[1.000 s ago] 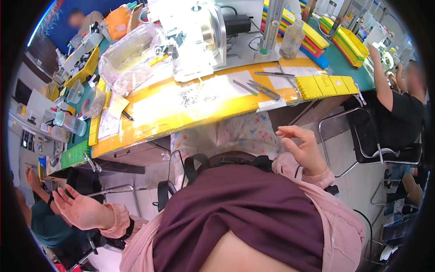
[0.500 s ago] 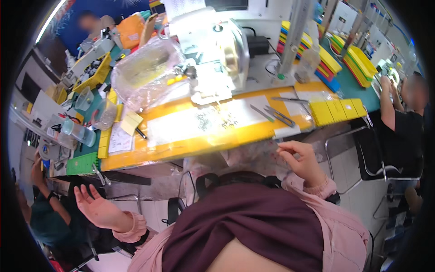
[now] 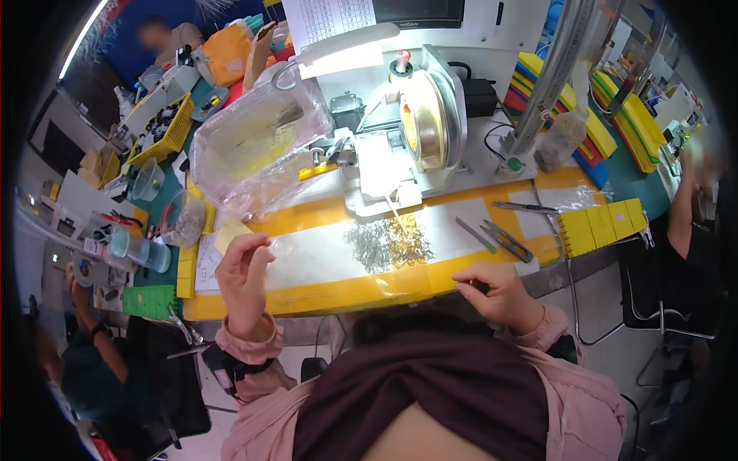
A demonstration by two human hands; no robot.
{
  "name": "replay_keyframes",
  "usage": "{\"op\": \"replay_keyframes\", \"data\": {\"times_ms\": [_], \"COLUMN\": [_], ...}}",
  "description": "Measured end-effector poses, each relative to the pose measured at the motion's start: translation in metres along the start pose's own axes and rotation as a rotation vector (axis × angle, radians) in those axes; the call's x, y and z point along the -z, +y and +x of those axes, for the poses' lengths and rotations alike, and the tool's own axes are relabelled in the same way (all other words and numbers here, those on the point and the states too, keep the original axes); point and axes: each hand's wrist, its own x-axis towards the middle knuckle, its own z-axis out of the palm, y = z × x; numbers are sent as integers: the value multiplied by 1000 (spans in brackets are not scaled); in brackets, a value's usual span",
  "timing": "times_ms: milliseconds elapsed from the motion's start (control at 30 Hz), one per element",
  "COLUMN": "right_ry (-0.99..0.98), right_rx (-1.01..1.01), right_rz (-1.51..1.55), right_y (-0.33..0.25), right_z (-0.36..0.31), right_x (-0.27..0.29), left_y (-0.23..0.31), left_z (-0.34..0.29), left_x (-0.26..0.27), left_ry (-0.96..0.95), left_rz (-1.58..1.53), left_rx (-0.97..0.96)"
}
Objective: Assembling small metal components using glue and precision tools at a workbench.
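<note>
My left hand (image 3: 247, 280) is raised over the bench's front left part, fingers bent toward the thumb. A small clear patch shows at its fingertips, too faint to name. At the front edge, my right hand (image 3: 496, 293) has its fingers curled and thumb near the index finger; whatever they hold, if anything, is hidden. Between the hands, a pile of small thin metal pieces (image 3: 377, 247) lies on white paper. Behind it stands a lit bench machine (image 3: 380, 165) with a gold-coloured reel (image 3: 421, 123). A knife with a green end (image 3: 477, 234) and grey scissors (image 3: 507, 240) lie to the right.
A plastic-wrapped tray (image 3: 254, 138) stands left of the machine. Yellow blocks (image 3: 603, 228) line the bench's right end. Stacked coloured bins (image 3: 626, 123) stand beyond a metal post (image 3: 557, 84). Clear cups (image 3: 184, 219) sit at left. Other people work on both sides.
My left hand has moved up and right from beside the bench to over it, its fingers bending in. My right hand is lower, at the bench edge. The view has shifted closer to the bench.
</note>
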Motion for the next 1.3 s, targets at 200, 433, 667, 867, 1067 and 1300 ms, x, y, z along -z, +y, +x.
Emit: {"op": "replay_keyframes", "data": {"times_ms": [200,433,667,867,1067,1300], "right_ry": [-102,14,-42,-61,-104,-128], "right_rx": [-41,-103,-152,-152,-124,-87], "right_rz": [108,14,-170,-178,-259,-445], "right_y": [-4,4,20,20,21,21], "right_z": [21,28,46,62,71,73], "right_x": [1,-10,-12,-19,-28,-33], "left_y": [10,-25,-51,-55,-52,-56], "left_z": [34,56,62,60,57,54], "left_x": [-42,-49,-44,-47,-54,-55], "left_ry": [-99,103,287,299,314,254], "left_rz": [172,15,-166,-155,-46,-64], "left_rx": [-110,-237,-369,-342,-357,-325]}}
